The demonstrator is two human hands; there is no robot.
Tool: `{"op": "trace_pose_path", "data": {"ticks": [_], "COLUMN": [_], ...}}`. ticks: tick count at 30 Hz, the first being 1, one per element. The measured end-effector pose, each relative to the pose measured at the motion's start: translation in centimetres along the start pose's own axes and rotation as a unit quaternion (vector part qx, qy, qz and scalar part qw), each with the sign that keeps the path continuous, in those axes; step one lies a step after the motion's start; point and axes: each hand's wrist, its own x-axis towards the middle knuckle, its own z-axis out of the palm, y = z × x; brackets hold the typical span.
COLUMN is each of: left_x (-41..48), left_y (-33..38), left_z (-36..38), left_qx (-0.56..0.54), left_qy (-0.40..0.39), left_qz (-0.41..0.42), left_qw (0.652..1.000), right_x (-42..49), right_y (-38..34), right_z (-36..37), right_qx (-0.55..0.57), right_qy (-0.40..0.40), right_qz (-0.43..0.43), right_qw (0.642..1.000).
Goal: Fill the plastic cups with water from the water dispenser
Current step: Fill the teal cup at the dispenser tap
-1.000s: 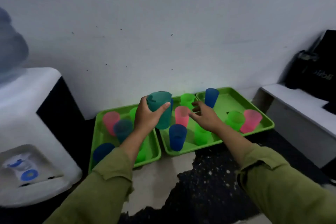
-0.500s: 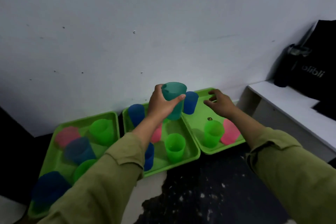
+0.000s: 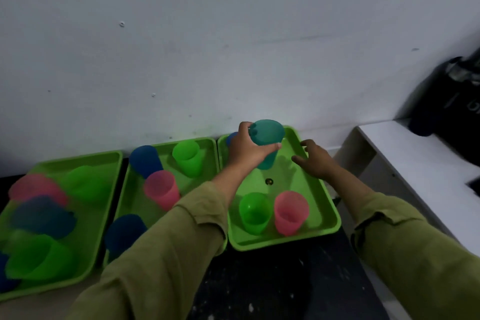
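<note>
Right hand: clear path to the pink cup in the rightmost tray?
Probably yes. The right hand is open and empty above the same tray. The pink cup stands upright nearer the person, with bare tray floor between. The green cup beside it is off that path.

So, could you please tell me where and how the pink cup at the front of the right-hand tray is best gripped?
Take the pink cup round its side wall just below the rim, coming from its right: it stands upright, mouth up, widest at the top, and the green cup stands close on its left, probably blocking that side.
</note>
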Motion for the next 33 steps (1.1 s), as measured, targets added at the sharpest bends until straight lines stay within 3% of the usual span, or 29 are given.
{"op": "trace_pose_path", "data": {"ticks": [9,22,33], "left_x": [3.4,6.5,6.2], "left_y": [-1.9,-3.4,-3.4], "left_z": [6.9,10.3,9.8], "left_qx": [0.088,0.082,0.092], "left_qy": [-0.040,-0.027,-0.058], "left_qz": [-0.042,-0.078,-0.077], "left_qw": [0.994,0.993,0.991], "right_x": [2.8,4.0,4.0], "right_y": [4.7,6.6,6.0], "right_z": [1.6,3.6,3.6], "right_qx": [-0.028,0.023,0.006], "right_qy": [-0.079,0.033,0.010], "right_qz": [-0.018,-0.054,-0.021], "right_qw": [0.996,0.998,1.000]}}
